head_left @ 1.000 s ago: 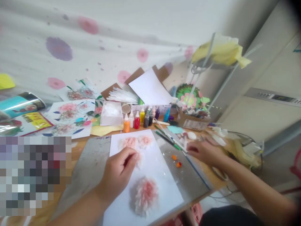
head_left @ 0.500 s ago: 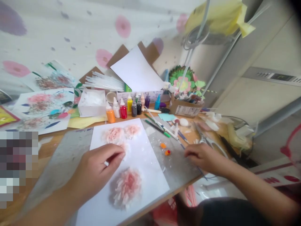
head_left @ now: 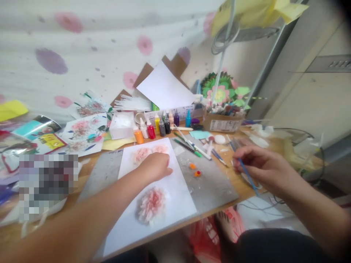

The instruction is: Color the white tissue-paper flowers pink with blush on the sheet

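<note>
My left hand (head_left: 155, 166) is curled closed over the upper part of a white sheet (head_left: 178, 197); whether anything is in its fingers is hidden. Beneath and beside it are pale pink flowers (head_left: 141, 155), and a larger pink and white flower (head_left: 152, 205) lies lower on the sheet. Off the right side of the grey board (head_left: 216, 186), my right hand (head_left: 257, 164) pinches a thin blue brush (head_left: 248, 177), held at a slant. Two small orange pieces (head_left: 197, 174) with paint rest on the board between my hands.
Paint bottles (head_left: 150, 129) stand in a row behind the sheet. Pens (head_left: 189, 146) lie on the board's back right. A carton (head_left: 223, 122) of brushes is farther back. Painted flower sheets (head_left: 82, 133) and plastic packets (head_left: 49, 140) cover the left. Scissors lie near my right hand.
The view has swung left. My left hand has moved up the sheet, nearer the upper flowers. My right hand has turned and lifted, and the blue brush now shows clearly between its fingers.
</note>
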The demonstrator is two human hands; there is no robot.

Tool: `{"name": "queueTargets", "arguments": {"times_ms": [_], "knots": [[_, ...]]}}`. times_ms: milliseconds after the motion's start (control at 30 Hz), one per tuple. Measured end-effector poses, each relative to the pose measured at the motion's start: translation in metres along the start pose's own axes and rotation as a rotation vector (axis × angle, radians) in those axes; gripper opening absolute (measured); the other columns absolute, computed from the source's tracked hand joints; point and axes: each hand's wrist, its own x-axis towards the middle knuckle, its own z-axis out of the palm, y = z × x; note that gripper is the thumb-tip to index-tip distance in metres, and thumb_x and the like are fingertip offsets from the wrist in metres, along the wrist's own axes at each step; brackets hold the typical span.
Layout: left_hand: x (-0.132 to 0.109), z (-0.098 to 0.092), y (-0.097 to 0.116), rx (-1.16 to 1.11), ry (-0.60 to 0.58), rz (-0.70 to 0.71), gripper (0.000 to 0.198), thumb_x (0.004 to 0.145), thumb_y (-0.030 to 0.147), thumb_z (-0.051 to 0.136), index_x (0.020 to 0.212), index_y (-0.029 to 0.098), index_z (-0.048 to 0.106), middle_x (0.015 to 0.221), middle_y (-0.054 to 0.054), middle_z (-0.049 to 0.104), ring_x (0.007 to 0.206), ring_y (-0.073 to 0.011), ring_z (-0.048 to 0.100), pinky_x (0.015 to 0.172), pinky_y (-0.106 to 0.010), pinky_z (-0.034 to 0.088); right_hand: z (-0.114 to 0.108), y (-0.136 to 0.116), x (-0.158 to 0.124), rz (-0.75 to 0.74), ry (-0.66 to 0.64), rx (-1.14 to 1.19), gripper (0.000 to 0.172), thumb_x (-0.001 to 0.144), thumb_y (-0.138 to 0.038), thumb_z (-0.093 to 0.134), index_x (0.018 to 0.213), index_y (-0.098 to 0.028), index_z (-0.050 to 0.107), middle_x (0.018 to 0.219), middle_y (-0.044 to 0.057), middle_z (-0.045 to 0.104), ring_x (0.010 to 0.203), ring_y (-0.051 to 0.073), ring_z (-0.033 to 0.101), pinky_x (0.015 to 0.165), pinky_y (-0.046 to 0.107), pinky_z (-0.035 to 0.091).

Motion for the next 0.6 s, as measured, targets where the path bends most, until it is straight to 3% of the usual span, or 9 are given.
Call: {"name": "queueTargets", "arguments": {"times_ms": [133,333,500,600], "knots": [[0.000,0.005,0.000,-0.098,-0.034,-0.012,0.014,0.056,0.023,0.065,0.049,0.020,0.053,0.058,-0.004,0.060,0.063,-0.0224,0.057,0.054,-0.028,0.034,-0.002,0.002,-0.002,0.006,0.005,0.014,0.025,0.061,-0.025,0.080,0.079,-0.021,0.064,0.067,0.000,0.063,0.061,0.011,0.061,0.062,0.023,0.053],[-0.006,-0.003,-0.003,-0.497,-0.142,-0.070,0.013,0.068,0.026,0.056,0.061,0.019,0.048,0.062,-0.003,0.067,0.048,-0.0135,0.057,0.045,-0.022,0.039,-0.001,0.001,-0.007,0.015,0.061,0.044,0.025,0.061,-0.026,0.082,0.081,-0.022,0.067,0.070,-0.001,0.064,0.064,0.009,0.061,0.062,0.018,0.052],[-0.021,-0.027,-0.025,-0.766,-0.075,-0.070,0.017,0.069,0.027,0.057,0.066,0.019,0.043,0.060,0.000,0.062,0.045,-0.0091,0.051,0.042,-0.019,0.035,0.008,-0.006,-0.006,-0.089,0.113,-0.010,0.024,0.060,-0.027,0.083,0.081,-0.026,0.070,0.070,-0.001,0.065,0.064,0.008,0.060,0.060,0.015,0.050],[-0.037,-0.035,-0.046,-0.902,-0.009,-0.053,0.014,0.071,0.027,0.055,0.070,0.020,0.043,0.055,0.005,0.054,0.045,-0.0080,0.048,0.044,-0.019,0.035,0.021,-0.014,-0.002,-0.139,0.103,-0.088,0.020,0.067,-0.034,0.079,0.085,-0.029,0.071,0.072,0.000,0.068,0.066,0.011,0.063,0.061,0.018,0.052]]}}
